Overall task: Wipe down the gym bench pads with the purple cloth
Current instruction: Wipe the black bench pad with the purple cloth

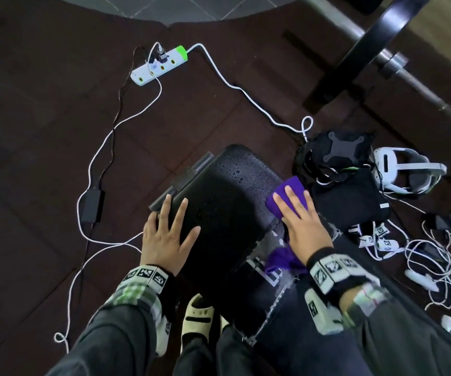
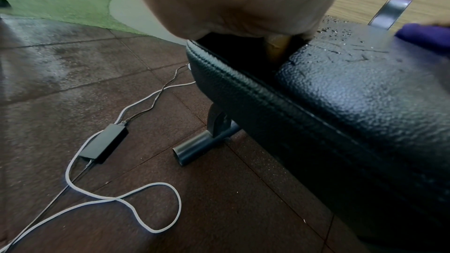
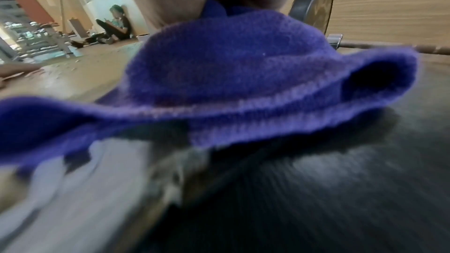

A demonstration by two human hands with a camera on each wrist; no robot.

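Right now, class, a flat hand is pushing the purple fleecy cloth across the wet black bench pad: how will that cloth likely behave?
The purple fleecy cloth is probably floppy: its edge curls and folds behind the right hand. It likely bunches rather than slides flat, since part trails loose near the wrist. Droplets on the black textured bench pad suggest it will soak up water and drag more.
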